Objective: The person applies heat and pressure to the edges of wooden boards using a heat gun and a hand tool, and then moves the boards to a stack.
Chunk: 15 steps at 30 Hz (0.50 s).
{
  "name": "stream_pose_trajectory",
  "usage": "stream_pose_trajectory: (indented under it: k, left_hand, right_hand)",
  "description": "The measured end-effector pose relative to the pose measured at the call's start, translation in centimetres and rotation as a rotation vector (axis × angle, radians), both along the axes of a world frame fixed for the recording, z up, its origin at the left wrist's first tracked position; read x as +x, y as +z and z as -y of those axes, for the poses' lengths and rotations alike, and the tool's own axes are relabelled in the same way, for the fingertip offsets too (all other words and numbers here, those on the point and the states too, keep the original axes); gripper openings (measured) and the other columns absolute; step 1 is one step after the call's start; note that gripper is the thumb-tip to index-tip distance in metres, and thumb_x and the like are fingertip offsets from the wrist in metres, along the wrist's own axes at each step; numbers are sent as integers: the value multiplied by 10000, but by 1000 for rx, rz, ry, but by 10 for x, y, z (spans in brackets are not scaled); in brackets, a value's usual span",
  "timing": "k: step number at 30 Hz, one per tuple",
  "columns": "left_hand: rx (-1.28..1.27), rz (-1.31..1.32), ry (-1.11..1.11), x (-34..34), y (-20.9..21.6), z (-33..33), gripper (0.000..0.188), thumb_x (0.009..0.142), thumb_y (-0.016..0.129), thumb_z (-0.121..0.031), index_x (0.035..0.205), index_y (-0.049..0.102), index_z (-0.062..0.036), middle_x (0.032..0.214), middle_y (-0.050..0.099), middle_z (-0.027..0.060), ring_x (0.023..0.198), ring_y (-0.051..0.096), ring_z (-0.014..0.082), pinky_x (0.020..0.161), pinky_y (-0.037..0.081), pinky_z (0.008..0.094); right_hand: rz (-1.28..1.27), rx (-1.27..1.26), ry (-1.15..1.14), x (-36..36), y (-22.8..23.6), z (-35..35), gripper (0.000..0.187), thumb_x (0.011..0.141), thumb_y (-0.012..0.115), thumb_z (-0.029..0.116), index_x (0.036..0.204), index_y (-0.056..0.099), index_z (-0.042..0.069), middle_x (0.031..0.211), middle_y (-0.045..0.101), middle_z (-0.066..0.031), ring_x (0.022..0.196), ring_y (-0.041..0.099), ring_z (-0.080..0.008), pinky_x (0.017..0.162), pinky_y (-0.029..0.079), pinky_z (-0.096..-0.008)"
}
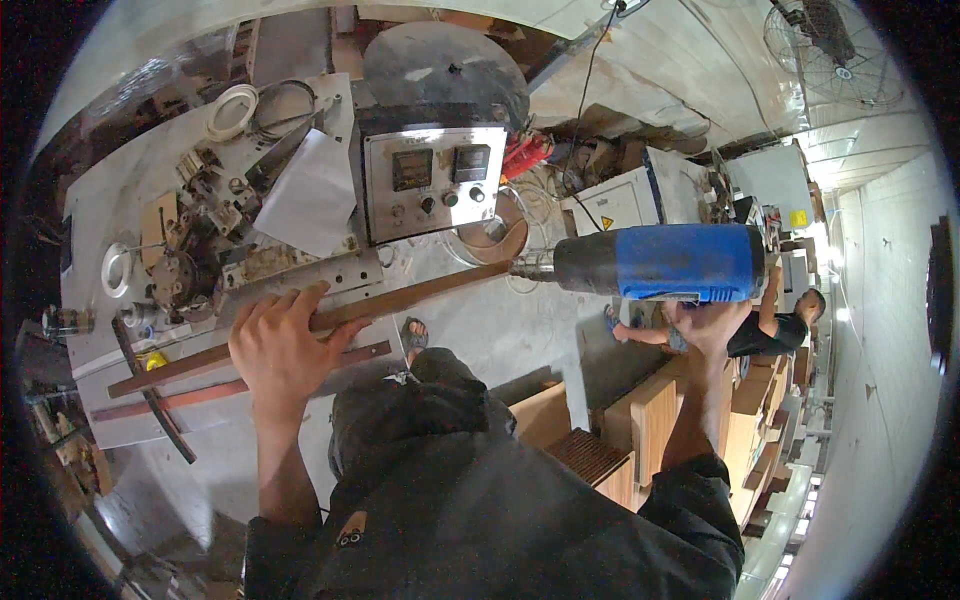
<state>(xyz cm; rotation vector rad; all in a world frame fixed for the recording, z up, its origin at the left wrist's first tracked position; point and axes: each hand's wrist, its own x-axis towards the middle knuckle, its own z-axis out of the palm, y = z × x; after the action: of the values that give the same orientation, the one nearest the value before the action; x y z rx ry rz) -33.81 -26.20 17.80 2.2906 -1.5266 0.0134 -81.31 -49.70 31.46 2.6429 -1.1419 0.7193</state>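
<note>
My left hand is closed around a long, thin brown strip that slants up to the right. At the strip's far right end is the metal nozzle of a blue and black heat gun; I cannot tell whether they touch. From below, my right hand grips the heat gun, which lies level in the air with its nozzle toward the left. Below the brown strip, a reddish strip lies at the worktable's near edge, close to a dark narrow bar.
A control box with dials stands on the worktable, beside white paper, metal machine parts and white rings. Cardboard boxes stand at the lower right. Another person is at the right.
</note>
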Motion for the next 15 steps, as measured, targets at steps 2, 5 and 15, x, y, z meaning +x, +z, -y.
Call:
stream_pose_trajectory:
  k: [2, 5, 15]
  left_hand:
    - [-25, 11, -27, 2, -3, 0, 614, 771, 867, -694, 1141, 841, -204, 1018, 812, 101, 939, 770, 337, 859, 605, 479]
    - [-53, 14, -49, 1, -3, 0, 624, 765, 868, -699, 1136, 840, -198, 982, 808, 95, 895, 771, 332, 818, 612, 467]
    - [-104, 19, -39, -2, -8, -4, 683, 749, 860, -734, 1130, 834, -168, 901, 797, 40, 866, 766, 300, 809, 606, 450]
  right_hand:
    - [-14, -20, -27, 10, 4, -7, 627, 763, 904, 481, 1182, 755, 38, 1094, 810, -112, 977, 790, -322, 893, 615, -426]
    - [50, -16, -20, 19, 9, -13, 572, 703, 909, 417, 1159, 783, 95, 1022, 822, -79, 892, 798, -312, 860, 631, -427]
    - [-109, -138, 51, 33, 16, -4, 545, 745, 871, 571, 1100, 806, 164, 988, 816, -81, 837, 782, -365, 811, 622, -497]
